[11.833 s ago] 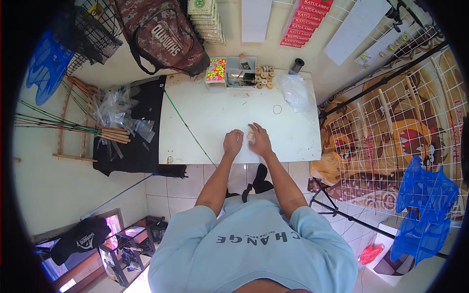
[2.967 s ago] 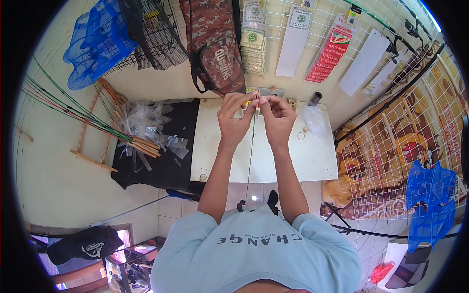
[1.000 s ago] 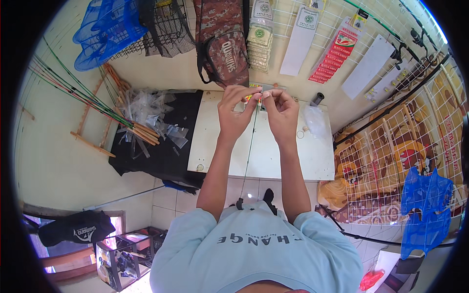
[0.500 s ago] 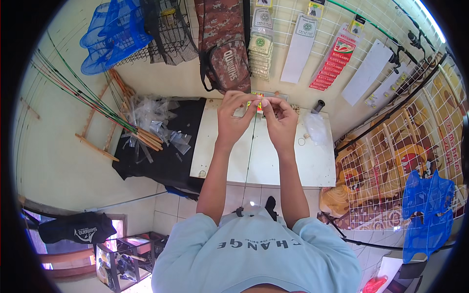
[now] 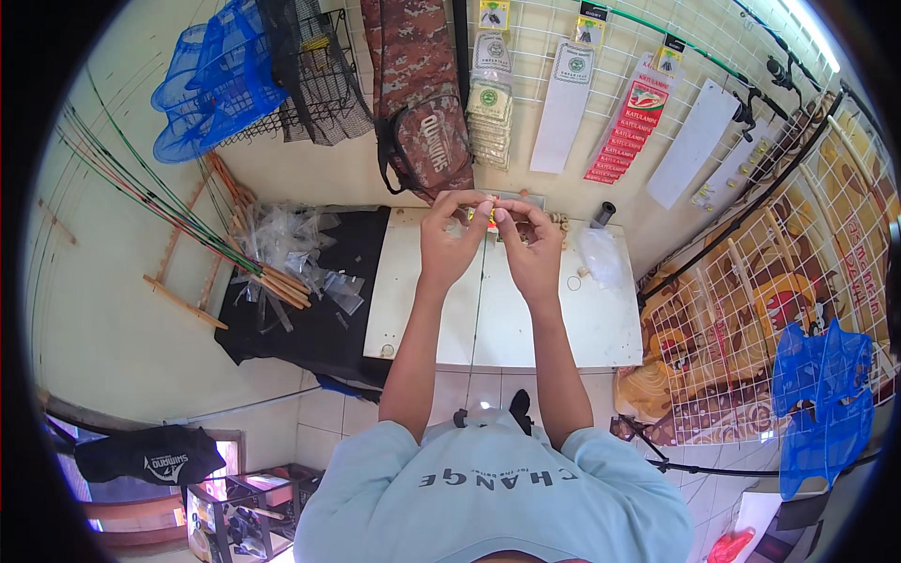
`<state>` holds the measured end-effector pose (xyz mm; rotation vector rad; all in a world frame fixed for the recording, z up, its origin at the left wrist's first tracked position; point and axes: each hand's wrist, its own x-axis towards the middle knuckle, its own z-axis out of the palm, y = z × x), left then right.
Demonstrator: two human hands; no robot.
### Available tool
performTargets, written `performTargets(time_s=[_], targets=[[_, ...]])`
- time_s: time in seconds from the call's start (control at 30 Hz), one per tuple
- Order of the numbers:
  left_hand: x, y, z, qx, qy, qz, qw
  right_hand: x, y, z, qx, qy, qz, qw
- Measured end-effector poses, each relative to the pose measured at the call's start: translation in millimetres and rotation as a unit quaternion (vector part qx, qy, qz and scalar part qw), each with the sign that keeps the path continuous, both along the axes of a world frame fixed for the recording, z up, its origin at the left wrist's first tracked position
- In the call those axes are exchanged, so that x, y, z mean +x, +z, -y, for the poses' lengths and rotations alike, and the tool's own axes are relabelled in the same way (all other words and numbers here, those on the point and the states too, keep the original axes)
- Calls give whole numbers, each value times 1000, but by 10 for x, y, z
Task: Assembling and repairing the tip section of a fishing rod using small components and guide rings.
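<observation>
Both my hands are raised above the white table [image 5: 526, 328], fingertips pinched together. My left hand [image 5: 450, 239] and my right hand [image 5: 532, 249] each pinch a small thing at the top; it is too tiny to name. A thin line [image 5: 480, 310] hangs straight down from between the fingers toward my lap. A bit of orange and yellow shows just behind the fingertips.
A clear plastic bag [image 5: 601, 258], a small ring [image 5: 572, 282] and a dark cylinder [image 5: 603, 214] lie on the table's right part. A black cloth [image 5: 310, 319] with plastic wrappers and thin rods [image 5: 188, 225] is at left. Blue nets [image 5: 221, 80], a camouflage bag [image 5: 422, 103] and hanging packets fill the wall.
Over the last second my hands stayed raised and pinched together, shifting only slightly. Long before that they were pressed flat on the table.
</observation>
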<state>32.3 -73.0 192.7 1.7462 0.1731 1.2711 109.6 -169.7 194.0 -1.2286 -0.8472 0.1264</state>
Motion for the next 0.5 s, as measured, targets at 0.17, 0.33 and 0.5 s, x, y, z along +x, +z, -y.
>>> performTargets(time_s=[0.17,0.33,0.5], targets=[[6,36,-2,6,0,2,1000,-12,15,2,-9,-3,-2,1000],[32,1,-40,-12,-23,7,1000,-21,33,-3,-12,3,-1,1000],[54,35,-53,7,-4,23,1000,-7,37,-44,13,9,13,1000]])
